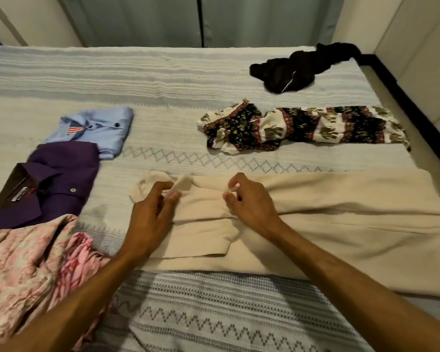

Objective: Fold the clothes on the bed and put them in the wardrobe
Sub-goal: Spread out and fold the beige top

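Both hands on cream trousers (pixel 302 224), spread across near-right of bed (pixel 163 80): left hand (pixel 150 214) pinches a cloth strip at waistband, right hand (pixel 249 201) pinches fabric just beside it. Left: folded purple shirt (pixel 59 179), blue shirt (pixel 99 128), pink floral garment (pixel 28 270). Far right: elephant-print trousers (pixel 302 128), black garment (pixel 295 67).

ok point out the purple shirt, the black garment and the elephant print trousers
purple shirt (pixel 61 168), head view, on the folded front below the collar
black garment (pixel 292 69), head view, on the middle of the crumpled heap
elephant print trousers (pixel 302 128), head view, on the middle of the leg
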A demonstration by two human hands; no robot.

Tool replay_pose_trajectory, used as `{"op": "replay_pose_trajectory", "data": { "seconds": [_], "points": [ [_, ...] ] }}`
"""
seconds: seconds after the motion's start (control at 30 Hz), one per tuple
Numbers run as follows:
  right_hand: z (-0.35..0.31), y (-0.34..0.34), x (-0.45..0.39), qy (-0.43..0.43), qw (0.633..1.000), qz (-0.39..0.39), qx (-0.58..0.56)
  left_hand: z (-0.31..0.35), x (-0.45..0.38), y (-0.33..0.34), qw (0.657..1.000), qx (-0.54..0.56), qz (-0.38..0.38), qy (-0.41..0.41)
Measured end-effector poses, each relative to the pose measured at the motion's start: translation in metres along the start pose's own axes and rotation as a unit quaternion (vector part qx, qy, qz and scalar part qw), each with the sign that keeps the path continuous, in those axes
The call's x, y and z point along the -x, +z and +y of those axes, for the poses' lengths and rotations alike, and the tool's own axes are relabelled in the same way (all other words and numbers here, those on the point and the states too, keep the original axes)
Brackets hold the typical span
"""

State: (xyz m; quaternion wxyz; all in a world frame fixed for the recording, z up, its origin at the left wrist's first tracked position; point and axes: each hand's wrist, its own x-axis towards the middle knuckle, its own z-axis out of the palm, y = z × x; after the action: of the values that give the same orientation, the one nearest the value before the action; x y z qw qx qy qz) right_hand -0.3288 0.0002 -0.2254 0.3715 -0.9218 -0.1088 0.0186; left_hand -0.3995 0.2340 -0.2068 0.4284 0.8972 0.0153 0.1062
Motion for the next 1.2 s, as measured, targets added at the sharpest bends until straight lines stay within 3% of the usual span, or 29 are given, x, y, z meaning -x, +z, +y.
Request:
{"op": "replay_pose_trajectory", "data": {
  "seconds": [0.13, 0.17, 0.23, 0.3, 0.37, 0.43, 0.53, 0.63, 0.7, 0.8, 0.9, 1.07, 1.2],
  "points": [
    [-0.004, -0.017, 0.028, -0.101, 0.978, 0.078, 0.164, 0.000, 0.006, 0.002, 0.996, -0.037, 0.069, -0.041],
    [-0.002, -0.023, 0.034, -0.127, 0.972, 0.091, 0.174, 0.006, 0.007, 0.002, 0.992, -0.085, 0.091, -0.009],
    [0.016, -0.035, 0.048, -0.157, 0.964, 0.078, 0.202, 0.026, 0.010, 0.012, 0.966, -0.201, 0.094, 0.135],
    [0.049, -0.045, 0.061, -0.126, 0.960, 0.030, 0.249, 0.049, 0.010, 0.036, 0.939, -0.241, -0.006, 0.244],
    [0.080, -0.059, 0.070, -0.043, 0.961, -0.038, 0.271, 0.054, 0.006, 0.068, 0.938, -0.245, -0.143, 0.197],
    [0.106, -0.085, 0.077, -0.004, 0.960, -0.063, 0.272, 0.041, 0.005, 0.095, 0.927, -0.279, -0.212, 0.137],
    [0.146, -0.136, 0.098, -0.032, 0.957, -0.079, 0.276, 0.026, 0.006, 0.105, 0.925, -0.306, -0.190, 0.124],
    [0.183, -0.182, 0.116, -0.056, 0.956, 0.005, 0.288, 0.037, 0.006, 0.104, 0.927, -0.306, -0.186, 0.115],
    [0.199, -0.204, 0.111, -0.076, 0.954, 0.046, 0.286, 0.057, 0.006, 0.114, 0.922, -0.305, -0.173, 0.165],
    [0.214, -0.222, 0.095, -0.142, 0.943, 0.028, 0.301, 0.098, 0.000, 0.150, 0.901, -0.299, -0.162, 0.267],
    [0.226, -0.235, 0.088, -0.132, 0.925, 0.031, 0.355, 0.135, -0.013, 0.195, 0.890, -0.315, -0.162, 0.286],
    [0.235, -0.254, 0.110, -0.118, 0.903, 0.082, 0.405, 0.157, -0.035, 0.220, 0.824, -0.417, -0.162, 0.348],
    [0.243, -0.260, 0.116, -0.127, 0.906, 0.039, 0.403, 0.148, -0.033, 0.198, 0.795, -0.422, -0.185, 0.393]
  ]
}}
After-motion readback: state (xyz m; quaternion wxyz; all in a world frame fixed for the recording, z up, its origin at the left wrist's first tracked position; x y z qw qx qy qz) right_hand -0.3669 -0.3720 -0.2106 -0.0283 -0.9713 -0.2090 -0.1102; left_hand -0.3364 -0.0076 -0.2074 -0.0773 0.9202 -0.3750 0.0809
